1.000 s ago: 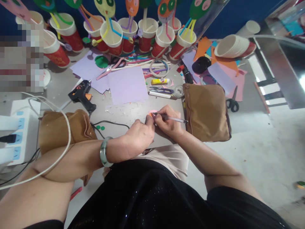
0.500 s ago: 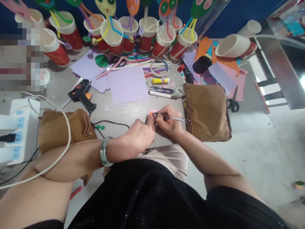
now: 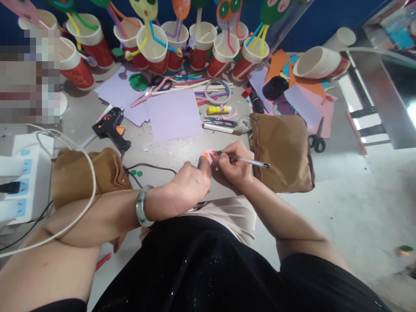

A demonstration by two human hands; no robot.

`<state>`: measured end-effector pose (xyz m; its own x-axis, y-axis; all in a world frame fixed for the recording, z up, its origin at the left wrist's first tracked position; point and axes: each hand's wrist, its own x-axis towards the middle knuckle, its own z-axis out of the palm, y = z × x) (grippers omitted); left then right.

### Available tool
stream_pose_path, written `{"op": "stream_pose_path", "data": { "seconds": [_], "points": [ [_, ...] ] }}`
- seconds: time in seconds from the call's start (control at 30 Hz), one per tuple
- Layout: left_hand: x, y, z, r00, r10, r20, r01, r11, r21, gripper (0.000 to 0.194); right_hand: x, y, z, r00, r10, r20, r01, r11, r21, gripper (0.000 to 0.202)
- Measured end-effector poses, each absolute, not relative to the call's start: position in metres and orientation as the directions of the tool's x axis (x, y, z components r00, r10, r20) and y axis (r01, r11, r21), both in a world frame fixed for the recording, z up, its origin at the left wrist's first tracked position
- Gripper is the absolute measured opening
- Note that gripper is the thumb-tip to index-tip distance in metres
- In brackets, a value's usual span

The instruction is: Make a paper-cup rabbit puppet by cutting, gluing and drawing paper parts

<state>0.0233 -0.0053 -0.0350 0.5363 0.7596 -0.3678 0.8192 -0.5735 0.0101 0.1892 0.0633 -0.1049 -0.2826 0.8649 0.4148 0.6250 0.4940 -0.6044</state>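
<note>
Near the front edge of the table lies a small pink paper cutout (image 3: 208,153) with orange spots on it. My left hand (image 3: 187,185) has its fingers curled and pressed on the cutout's lower left edge, hiding part of it. Closed around a pen (image 3: 253,162) is my right hand (image 3: 238,167), just to the right; the pen tip meets the orange spot on the cutout's right side. Two small green paper dots (image 3: 137,173) lie left of my left hand, beside a black cord (image 3: 152,165).
Brown cloth pouches flank my arms, one at left (image 3: 87,177), one at right (image 3: 282,151). A black glue gun (image 3: 112,130), purple paper (image 3: 175,115), scissors (image 3: 221,122) and a glue stick (image 3: 219,110) lie beyond. Red paper cups (image 3: 224,56) with paper figures line the back. A power strip (image 3: 32,177) is at left.
My right hand and the pen have shifted slightly right, from the cutout's middle to its right side, so more of the pink paper shows. My left hand stays nearly in place.
</note>
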Motion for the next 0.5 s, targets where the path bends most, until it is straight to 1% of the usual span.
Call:
{"op": "stream_pose_path", "data": {
  "seconds": [0.07,0.23,0.4,0.5],
  "points": [
    [0.023,-0.006,-0.038,0.537,0.762,-0.362,0.819,-0.574,0.004,0.061,0.194,0.065,-0.105,-0.258,0.862,0.437,0.619,0.495,-0.610,0.011],
    [0.023,-0.006,-0.039,0.546,0.760,-0.353,0.812,-0.583,0.000,0.069,0.203,0.070,-0.105,-0.244,0.826,0.508,0.591,0.542,-0.597,0.008],
    [0.023,-0.002,-0.029,0.528,0.724,-0.443,0.810,-0.586,0.008,0.060,0.205,0.071,-0.107,-0.314,0.854,0.415,0.579,0.519,-0.629,0.006],
    [0.023,-0.002,-0.023,0.524,0.724,-0.448,0.812,-0.584,0.005,0.063,0.203,0.071,-0.106,-0.363,0.840,0.403,0.558,0.542,-0.628,0.008]
  ]
}}
